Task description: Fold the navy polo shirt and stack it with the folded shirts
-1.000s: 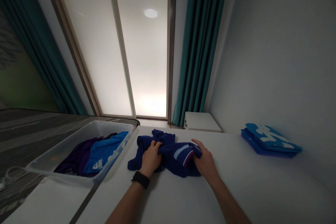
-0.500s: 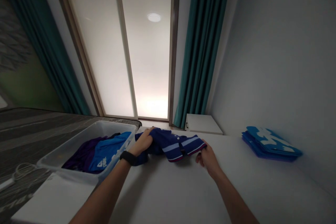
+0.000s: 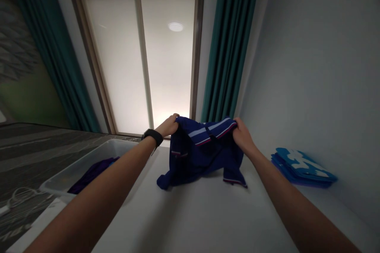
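Observation:
A navy blue polo shirt point(image 3: 204, 162) with a striped collar in light blue, white and red hangs between my two hands over the white table point(image 3: 204, 217). My left hand point(image 3: 168, 125), with a black watch at the wrist, grips the shirt's upper left edge. At the collar's right end, my right hand point(image 3: 242, 136) is closed on the cloth. The shirt's lower part droops in folds, with a red-and-white trimmed sleeve edge at lower right. Both hands' fingertips are partly hidden by the fabric.
A clear plastic bin point(image 3: 111, 144) with purple and blue clothes point(image 3: 92, 174) stands at left, partly behind my left forearm. A stack of folded blue clothes point(image 3: 304, 168) lies at right by the wall. A white cable point(image 3: 23, 195) rests at far left.
Both hands have risen and stretched forward, lifting the shirt off the table. Bunched before, the shirt now hangs spread out. My left forearm now covers more of the bin.

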Demonstrator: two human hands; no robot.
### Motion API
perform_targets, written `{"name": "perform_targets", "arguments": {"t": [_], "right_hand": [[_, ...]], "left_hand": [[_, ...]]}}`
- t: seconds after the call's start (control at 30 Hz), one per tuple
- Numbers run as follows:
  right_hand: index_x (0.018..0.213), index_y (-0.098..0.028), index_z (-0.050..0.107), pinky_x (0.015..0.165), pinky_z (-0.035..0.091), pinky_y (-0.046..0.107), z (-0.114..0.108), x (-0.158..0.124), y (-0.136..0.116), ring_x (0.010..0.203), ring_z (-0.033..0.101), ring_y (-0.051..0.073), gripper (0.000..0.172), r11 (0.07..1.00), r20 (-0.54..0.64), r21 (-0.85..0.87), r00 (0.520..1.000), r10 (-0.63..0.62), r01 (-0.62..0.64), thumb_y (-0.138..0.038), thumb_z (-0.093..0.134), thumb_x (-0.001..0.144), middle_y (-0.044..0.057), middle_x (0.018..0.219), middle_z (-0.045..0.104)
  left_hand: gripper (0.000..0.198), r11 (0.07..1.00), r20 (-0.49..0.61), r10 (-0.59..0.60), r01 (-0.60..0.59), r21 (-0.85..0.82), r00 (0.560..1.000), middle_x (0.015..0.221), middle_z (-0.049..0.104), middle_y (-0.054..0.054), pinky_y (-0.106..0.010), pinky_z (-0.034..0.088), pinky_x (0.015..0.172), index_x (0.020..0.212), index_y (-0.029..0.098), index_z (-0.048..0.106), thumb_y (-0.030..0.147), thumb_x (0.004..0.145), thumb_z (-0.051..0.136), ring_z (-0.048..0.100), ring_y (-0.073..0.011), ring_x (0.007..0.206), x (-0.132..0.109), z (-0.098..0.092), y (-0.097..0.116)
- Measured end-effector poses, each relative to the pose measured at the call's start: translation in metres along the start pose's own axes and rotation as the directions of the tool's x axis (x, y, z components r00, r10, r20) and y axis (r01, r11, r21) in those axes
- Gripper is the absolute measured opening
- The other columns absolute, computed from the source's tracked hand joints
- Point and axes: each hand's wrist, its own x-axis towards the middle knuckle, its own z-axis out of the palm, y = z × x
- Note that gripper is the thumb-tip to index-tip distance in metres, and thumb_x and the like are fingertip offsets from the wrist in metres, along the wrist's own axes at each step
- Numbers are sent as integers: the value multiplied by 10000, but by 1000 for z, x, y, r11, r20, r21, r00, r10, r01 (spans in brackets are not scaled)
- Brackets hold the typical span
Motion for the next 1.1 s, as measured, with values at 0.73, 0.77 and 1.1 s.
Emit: {"name": "perform_targets", "arguments": {"t": [0.73, 0.77, 1.1], "right_hand": [[933, -210, 542, 688, 423, 316, -5, -179, 99, 738, 584, 221, 255, 869, 444, -485, 884, 147, 99, -217, 288, 904, 58, 772, 618], [945, -207, 557, 707, 429, 321, -5, -188, 100, 762, 586, 226, 252, 856, 466, -502, 873, 145, 126, -196, 311, 889, 63, 784, 627], [1021, -226, 613, 690, 437, 273, -31, -214, 80, 787, 665, 205, 426, 777, 681, -568, 685, 260, 271, -25, 363, 740, 47, 892, 706]], "left_hand": [[533, 901, 524, 115, -311, 303, 844, 1248, 587, -62, -306, 431, 993, 1172, 241, 606, -39, 787, 366, 589, -198, 1122, -145, 57, -70], [528, 890, 551, 98, -320, 324, 829, 1234, 578, -64, -306, 444, 969, 1181, 253, 597, -34, 807, 360, 603, -196, 1085, -152, 58, -73], [481, 832, 675, -24, -359, 422, 737, 1150, 593, -80, -337, 506, 832, 1214, 301, 594, 45, 850, 411, 680, -202, 831, -183, 51, -67]]}}
